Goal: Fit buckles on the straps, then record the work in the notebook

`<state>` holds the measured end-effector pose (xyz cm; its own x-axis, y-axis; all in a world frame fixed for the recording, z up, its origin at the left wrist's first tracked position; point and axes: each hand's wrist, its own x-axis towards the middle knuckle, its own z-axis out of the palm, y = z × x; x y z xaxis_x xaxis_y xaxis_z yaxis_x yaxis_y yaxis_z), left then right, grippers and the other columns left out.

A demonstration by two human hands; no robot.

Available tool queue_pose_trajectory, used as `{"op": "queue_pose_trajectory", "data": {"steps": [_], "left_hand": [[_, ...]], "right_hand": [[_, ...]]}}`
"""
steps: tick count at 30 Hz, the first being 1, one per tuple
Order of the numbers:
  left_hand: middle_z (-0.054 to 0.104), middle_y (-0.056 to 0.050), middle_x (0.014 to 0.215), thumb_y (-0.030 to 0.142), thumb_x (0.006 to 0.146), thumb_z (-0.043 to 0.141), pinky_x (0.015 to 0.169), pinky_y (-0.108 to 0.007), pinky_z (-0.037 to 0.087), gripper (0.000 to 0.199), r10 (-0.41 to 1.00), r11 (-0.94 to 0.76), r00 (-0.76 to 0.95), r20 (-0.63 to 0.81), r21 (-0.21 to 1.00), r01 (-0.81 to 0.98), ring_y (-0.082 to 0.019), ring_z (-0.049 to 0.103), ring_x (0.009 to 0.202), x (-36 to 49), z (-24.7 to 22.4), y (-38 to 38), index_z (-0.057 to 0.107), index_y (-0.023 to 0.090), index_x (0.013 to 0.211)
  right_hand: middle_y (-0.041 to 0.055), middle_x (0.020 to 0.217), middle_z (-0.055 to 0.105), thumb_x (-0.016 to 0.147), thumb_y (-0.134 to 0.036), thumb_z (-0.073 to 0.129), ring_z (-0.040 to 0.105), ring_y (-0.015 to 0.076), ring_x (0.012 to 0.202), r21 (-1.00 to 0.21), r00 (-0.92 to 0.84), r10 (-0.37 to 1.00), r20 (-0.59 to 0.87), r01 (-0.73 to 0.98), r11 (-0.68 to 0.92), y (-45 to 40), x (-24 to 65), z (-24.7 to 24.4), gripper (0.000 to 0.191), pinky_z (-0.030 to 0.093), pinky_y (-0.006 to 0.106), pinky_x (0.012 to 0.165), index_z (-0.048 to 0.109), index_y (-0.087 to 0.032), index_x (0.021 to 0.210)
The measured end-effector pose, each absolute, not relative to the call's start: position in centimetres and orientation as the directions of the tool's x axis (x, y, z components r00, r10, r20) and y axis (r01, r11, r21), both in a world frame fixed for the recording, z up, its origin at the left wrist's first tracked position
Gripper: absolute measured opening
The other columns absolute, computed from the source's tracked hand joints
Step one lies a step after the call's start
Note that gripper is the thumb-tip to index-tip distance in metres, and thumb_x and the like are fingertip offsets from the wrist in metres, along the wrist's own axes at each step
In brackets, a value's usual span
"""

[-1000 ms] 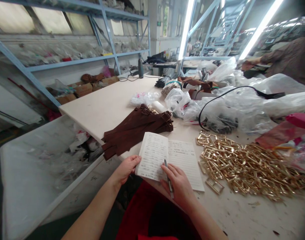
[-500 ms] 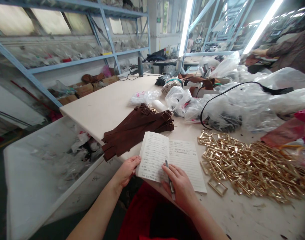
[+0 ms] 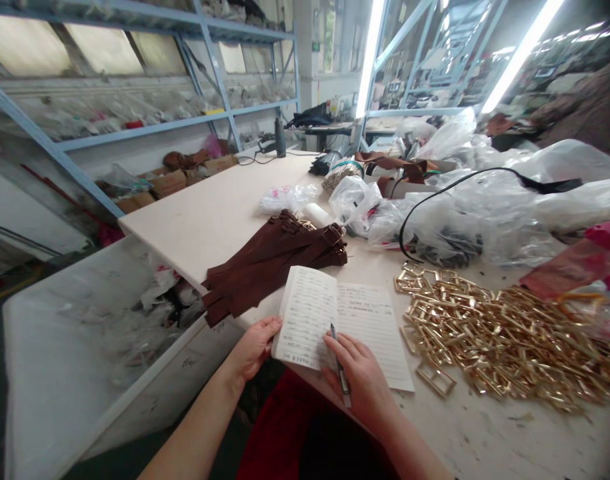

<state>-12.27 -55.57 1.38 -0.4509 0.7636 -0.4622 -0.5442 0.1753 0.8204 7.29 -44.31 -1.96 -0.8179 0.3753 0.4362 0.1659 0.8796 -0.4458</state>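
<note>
Here's a small open notebook (image 3: pixel 307 319) lying at the near edge of the pale table (image 3: pixel 209 213), light and floppy, safest taken by its spine. Our left hand (image 3: pixel 255 348) sits at its outer edge, though we cannot tell if it pinches. Our right hand (image 3: pixel 357 379) pinches a slim pen (image 3: pixel 341 377) over the right page. Just beyond lie soft brown suede straps (image 3: pixel 272 267), with a heap of hard gold metal buckles (image 3: pixel 499 343) to the right.
</note>
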Motion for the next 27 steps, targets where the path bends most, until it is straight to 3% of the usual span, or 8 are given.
{"op": "queue_pose_trajectory", "data": {"steps": [22, 27], "left_hand": [[0.069, -0.005, 0.073, 0.035, 0.073, 0.068, 0.052, -0.020, 0.045, 0.027, 0.793, 0.155, -0.421, -0.441, 0.814, -0.560, -0.015, 0.062, 0.062, -11.94, 1.73, -55.42, 0.067, 0.012, 0.087], [0.070, -0.008, 0.080, 0.040, 0.072, 0.068, 0.062, -0.026, 0.048, 0.036, 0.799, 0.154, -0.422, -0.429, 0.824, -0.546, -0.020, 0.064, 0.072, -11.81, 2.00, -55.31, 0.067, 0.011, 0.094]], "right_hand": [[0.0117, 0.119, 0.059, 0.080, -0.019, 0.052, 0.054, 0.0265, 0.109, -0.452, -0.829, 0.371, 0.419, 0.164, 0.877, -44.36, 7.23, -1.28, 0.045, 0.049, 0.044, 0.088, 0.045, -0.018, 0.124], [0.0115, 0.118, 0.059, 0.080, -0.019, 0.052, 0.053, 0.0262, 0.109, -0.453, -0.832, 0.370, 0.414, 0.164, 0.876, -44.31, 7.23, -1.57, 0.043, 0.049, 0.043, 0.088, 0.046, -0.018, 0.123]]}}
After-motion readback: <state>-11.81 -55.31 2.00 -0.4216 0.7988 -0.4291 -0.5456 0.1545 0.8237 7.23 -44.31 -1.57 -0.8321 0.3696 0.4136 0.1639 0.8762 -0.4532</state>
